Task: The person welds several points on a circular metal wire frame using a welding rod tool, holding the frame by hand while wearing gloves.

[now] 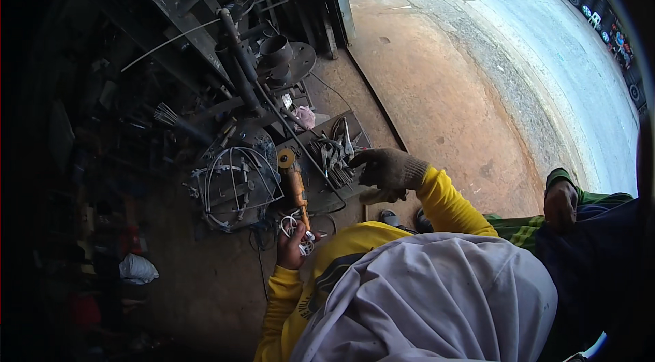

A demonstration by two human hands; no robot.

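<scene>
Both hands are apart: the bare left hand (292, 246) is closed on loops of white cord (306, 247), while the gloved right hand (392, 169) reaches out farther forward and to the right, its fingers loosely bent. Whether the left hand also grips the orange angle grinder (297, 188) or only the cord gathered at its tail cannot be told. The grinder lies just beyond the left hand, long axis running away from the person and tipped slightly left, with the tan disc (286, 158) at the far end. That makes the left hand clearly the nearer one; the right hand is off to the grinder's right, not touching it.

Just ahead of the right hand's fingertips is a heap of locking pliers (333, 161); contact between them cannot be made out. Something pale shows beneath the glove, too unclear to name. Forward and left of the left hand, beside the grinder, sits a round wire frame (235, 184). Well to the right of both hands, a co-worker's hand (561, 204) hangs from a green cuff.
</scene>
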